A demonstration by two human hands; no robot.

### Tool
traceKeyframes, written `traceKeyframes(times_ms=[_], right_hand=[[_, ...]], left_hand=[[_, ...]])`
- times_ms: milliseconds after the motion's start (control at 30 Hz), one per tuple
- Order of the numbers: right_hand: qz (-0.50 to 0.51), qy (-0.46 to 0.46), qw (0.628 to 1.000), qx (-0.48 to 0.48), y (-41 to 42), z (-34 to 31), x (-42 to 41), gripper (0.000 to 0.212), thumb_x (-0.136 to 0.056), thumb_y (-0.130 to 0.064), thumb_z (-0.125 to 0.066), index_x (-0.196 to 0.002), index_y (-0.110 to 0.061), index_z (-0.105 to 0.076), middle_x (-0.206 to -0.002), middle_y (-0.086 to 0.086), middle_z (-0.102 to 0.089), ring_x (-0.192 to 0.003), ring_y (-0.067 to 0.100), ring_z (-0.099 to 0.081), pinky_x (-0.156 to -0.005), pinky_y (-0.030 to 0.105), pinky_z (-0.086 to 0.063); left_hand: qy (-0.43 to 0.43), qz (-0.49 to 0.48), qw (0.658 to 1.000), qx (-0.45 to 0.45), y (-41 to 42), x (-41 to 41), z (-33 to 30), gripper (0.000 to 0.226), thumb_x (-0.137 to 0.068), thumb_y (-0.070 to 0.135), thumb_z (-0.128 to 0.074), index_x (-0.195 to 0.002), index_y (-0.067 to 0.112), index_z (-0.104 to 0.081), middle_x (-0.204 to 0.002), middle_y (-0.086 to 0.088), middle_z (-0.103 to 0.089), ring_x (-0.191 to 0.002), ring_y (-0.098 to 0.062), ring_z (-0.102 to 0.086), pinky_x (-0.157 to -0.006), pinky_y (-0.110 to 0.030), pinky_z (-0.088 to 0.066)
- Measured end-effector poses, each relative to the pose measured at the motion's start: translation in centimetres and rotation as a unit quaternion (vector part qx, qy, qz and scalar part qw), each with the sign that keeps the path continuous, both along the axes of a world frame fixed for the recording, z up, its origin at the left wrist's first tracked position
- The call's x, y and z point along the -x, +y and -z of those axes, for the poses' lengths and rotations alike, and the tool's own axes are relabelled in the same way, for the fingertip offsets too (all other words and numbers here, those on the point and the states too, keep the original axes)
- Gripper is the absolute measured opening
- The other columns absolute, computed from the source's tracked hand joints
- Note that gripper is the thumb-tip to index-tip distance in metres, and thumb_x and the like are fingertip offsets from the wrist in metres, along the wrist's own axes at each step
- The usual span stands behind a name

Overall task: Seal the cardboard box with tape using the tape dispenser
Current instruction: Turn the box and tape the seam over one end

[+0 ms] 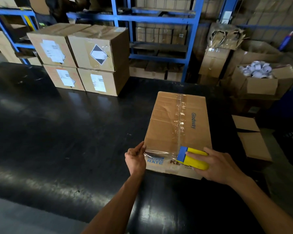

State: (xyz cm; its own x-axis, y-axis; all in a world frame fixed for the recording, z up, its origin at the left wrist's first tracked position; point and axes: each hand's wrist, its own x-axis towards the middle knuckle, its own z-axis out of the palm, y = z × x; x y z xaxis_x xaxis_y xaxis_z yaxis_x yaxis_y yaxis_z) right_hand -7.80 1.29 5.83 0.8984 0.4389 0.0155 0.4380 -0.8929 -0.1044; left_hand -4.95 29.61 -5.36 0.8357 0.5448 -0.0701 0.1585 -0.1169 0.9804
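A long brown cardboard box (169,125) lies on the black table, its flaps closed and clear tape running down the centre seam. My right hand (216,166) grips a yellow and blue tape dispenser (193,157) at the box's near edge. A strip of clear tape (161,153) stretches from the dispenser leftward across the near end. My left hand (135,159) pinches the loose end of that strip at the box's near left corner.
The glossy black table (66,141) spreads to the left. Several sealed, labelled boxes (81,59) are stacked at its far side. Blue shelving (159,17) stands behind. Open cartons, one filled with white items (257,71), crowd the floor on the right.
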Motion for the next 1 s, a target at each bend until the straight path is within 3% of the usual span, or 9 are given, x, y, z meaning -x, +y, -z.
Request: traceKeyframes(times_ms=[200, 333, 400, 500, 567, 633, 700, 800, 1000], right_hand=[[0.002, 0.010, 1.000, 0.027, 0.4, 0.0, -0.4, 0.059, -0.066, -0.063, -0.056, -0.124, -0.050, -0.057, -0.082, -0.005, -0.050, -0.055, 0.017, -0.056, -0.048, 0.022, -0.032], [0.003, 0.014, 0.999, 0.038, 0.6, 0.0, -0.6, 0.058, -0.066, -0.064, -0.055, -0.123, -0.050, -0.059, -0.082, -0.004, -0.052, -0.055, 0.018, -0.058, -0.047, 0.023, -0.035], [0.004, 0.019, 0.999, 0.042, 0.5, 0.0, -0.7, 0.059, -0.068, -0.067, -0.050, -0.125, -0.051, -0.056, -0.083, -0.004, -0.052, -0.057, 0.018, -0.058, -0.047, 0.024, -0.039], [0.011, 0.019, 0.999, 0.045, 0.4, 0.3, -0.9, 0.059, -0.069, -0.069, -0.049, -0.125, -0.054, -0.053, -0.084, -0.004, -0.051, -0.058, 0.018, -0.059, -0.048, 0.026, -0.040], [0.013, 0.029, 0.998, 0.057, 0.4, 0.4, -1.0, 0.060, -0.070, -0.070, -0.049, -0.129, -0.058, -0.047, -0.088, -0.004, -0.051, -0.065, 0.019, -0.061, -0.052, 0.027, -0.041], [0.016, 0.046, 0.996, 0.075, 0.5, 0.3, -1.3, 0.062, -0.074, -0.071, -0.047, -0.134, -0.063, -0.035, -0.097, -0.004, -0.050, -0.078, 0.018, -0.061, -0.062, 0.028, -0.043], [0.013, 0.051, 0.995, 0.083, 0.5, 0.4, -1.4, 0.063, -0.077, -0.071, -0.048, -0.137, -0.064, -0.028, -0.101, -0.005, -0.048, -0.085, 0.017, -0.060, -0.066, 0.028, -0.043], [0.010, 0.040, 0.995, 0.087, 0.6, 0.4, -1.5, 0.062, -0.076, -0.069, -0.054, -0.135, -0.062, -0.035, -0.098, -0.006, -0.048, -0.083, 0.018, -0.061, -0.064, 0.027, -0.040], [0.004, 0.031, 0.993, 0.116, 0.8, 0.6, -1.5, 0.057, -0.075, -0.068, -0.055, -0.131, -0.061, -0.042, -0.100, -0.003, -0.054, -0.081, 0.022, -0.065, -0.066, 0.032, -0.050]], left_hand=[[-0.004, 0.015, 1.000, 0.010, 0.3, -0.3, 1.1, 0.018, -0.086, 0.039, -0.075, -0.100, 0.050, -0.073, -0.090, 0.001, -0.066, -0.095, -0.016, -0.067, -0.092, -0.040, -0.055], [-0.008, 0.066, 0.997, -0.029, 1.4, 0.1, 0.9, 0.033, -0.086, 0.040, -0.074, -0.118, 0.032, -0.072, -0.085, 0.001, -0.064, -0.081, -0.005, -0.066, -0.078, -0.019, -0.053], [-0.012, 0.104, 0.991, -0.078, 2.3, 0.3, 0.3, 0.055, -0.084, 0.042, -0.076, -0.135, 0.034, -0.056, -0.081, 0.004, -0.059, -0.075, -0.004, -0.063, -0.071, -0.023, -0.051], [-0.008, 0.168, 0.974, -0.152, 4.5, -0.5, 0.4, 0.106, -0.080, 0.041, -0.079, -0.157, 0.031, -0.007, -0.079, -0.002, -0.054, -0.071, -0.014, -0.053, -0.067, -0.030, -0.049], [-0.057, 0.216, 0.922, -0.315, 5.8, -1.1, -0.2, 0.103, -0.083, 0.052, -0.071, -0.158, 0.024, -0.007, -0.101, -0.007, -0.056, -0.088, -0.021, -0.051, -0.079, -0.034, -0.046], [-0.154, 0.276, 0.824, -0.470, 6.1, -1.7, -1.1, 0.085, -0.090, 0.059, -0.055, -0.157, 0.019, -0.021, -0.134, -0.013, -0.051, -0.116, -0.029, -0.049, -0.097, -0.045, -0.043], [-0.232, 0.357, 0.718, -0.550, 5.5, -2.5, -2.0, 0.067, -0.098, 0.053, -0.045, -0.154, 0.019, -0.030, -0.157, -0.009, -0.036, -0.144, -0.028, -0.032, -0.115, -0.052, -0.029], [-0.252, 0.449, 0.603, -0.610, 5.2, -3.5, -1.0, 0.056, -0.102, 0.037, -0.038, -0.154, 0.019, -0.028, -0.161, -0.002, -0.028, -0.149, -0.021, -0.023, -0.122, -0.048, -0.020], [-0.178, 0.511, 0.634, -0.553, 6.2, -3.6, -0.2, 0.085, -0.082, 0.020, -0.074, -0.154, 0.016, -0.030, -0.162, -0.001, -0.025, -0.149, -0.019, -0.021, -0.122, -0.042, -0.014]])
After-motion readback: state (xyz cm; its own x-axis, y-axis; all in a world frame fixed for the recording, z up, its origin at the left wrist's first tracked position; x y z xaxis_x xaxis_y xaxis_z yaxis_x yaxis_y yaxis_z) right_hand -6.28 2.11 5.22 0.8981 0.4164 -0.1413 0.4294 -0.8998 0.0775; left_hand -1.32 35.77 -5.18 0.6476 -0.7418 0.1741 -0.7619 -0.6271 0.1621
